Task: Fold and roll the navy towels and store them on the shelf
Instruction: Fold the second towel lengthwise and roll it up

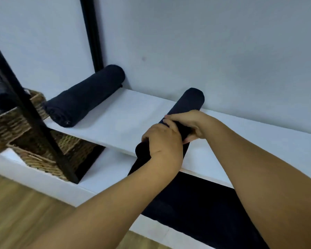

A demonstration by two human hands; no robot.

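Head view: rolled navy towel (pixel 190 101) on shelf (pixel 126 119).
Gripped by left hand (pixel 162 142) and right hand (pixel 188 123); second roll (pixel 84 96) at 10 o'clock.

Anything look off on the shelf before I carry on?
Yes: the rolled towel gripped by the left hand and right hand overhangs the shelf front edge, with what looks like a loose tail hanging below.

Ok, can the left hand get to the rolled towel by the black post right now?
Probably, once freed: the left hand grips the other towel, and only bare shelf lies between it and the rolled towel.
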